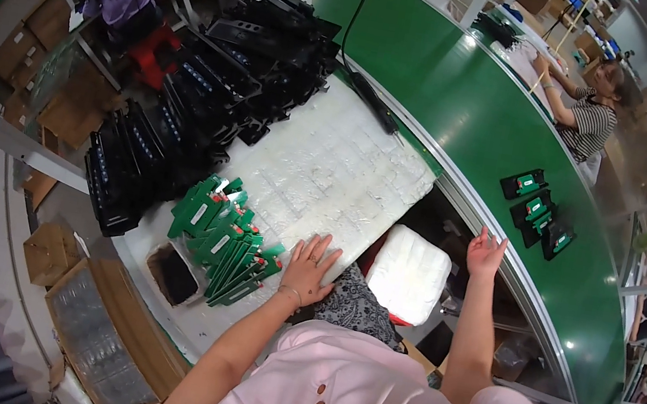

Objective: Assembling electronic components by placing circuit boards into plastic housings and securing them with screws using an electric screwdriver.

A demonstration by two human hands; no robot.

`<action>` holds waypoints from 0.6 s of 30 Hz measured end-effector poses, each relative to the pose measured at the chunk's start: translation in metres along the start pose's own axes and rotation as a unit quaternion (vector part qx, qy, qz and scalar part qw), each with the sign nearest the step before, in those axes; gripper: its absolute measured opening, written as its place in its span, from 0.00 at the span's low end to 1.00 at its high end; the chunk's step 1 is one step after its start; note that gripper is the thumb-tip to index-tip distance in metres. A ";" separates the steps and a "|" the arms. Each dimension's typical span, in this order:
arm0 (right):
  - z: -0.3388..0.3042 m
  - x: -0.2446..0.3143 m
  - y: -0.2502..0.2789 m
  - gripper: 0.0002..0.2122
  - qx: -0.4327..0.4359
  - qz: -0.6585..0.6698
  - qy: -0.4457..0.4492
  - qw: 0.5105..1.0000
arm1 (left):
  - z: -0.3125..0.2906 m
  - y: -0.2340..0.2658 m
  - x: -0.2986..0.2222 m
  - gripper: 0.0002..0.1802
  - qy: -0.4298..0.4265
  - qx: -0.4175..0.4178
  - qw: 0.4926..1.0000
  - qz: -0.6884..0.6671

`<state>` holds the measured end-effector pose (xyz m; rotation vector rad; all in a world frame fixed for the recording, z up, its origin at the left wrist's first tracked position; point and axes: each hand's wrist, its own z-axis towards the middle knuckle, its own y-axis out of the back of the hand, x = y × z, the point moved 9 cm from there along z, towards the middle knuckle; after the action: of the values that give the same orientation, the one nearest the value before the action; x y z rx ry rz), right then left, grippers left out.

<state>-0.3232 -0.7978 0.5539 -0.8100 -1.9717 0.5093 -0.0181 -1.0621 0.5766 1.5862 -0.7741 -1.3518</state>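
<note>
My left hand lies flat on the near edge of the white foam-covered work surface, fingers spread and nothing in it. Just left of it is a heap of green circuit boards with small red parts, some fanned out in a row. My right hand is raised beside the metal rail of the green conveyor, fingers apart and palm bare. Beyond it on the belt sit several black plastic housings with green boards in them.
Many black plastic housings are piled along the left of the work surface. A dark electric screwdriver on a cable lies at the far edge. A small open box stands near the boards, a white wrapped stool between my hands. Co-workers sit across.
</note>
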 end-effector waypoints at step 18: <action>-0.055 -0.278 0.040 0.14 0.218 -0.599 -0.070 0.768 | 0.004 0.002 0.006 0.41 0.032 0.037 0.999 0.002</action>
<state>-0.1601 -0.9669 0.3902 0.8275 -1.9367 0.1999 -0.0209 -1.0695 0.5755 1.6766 -0.7953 -1.2762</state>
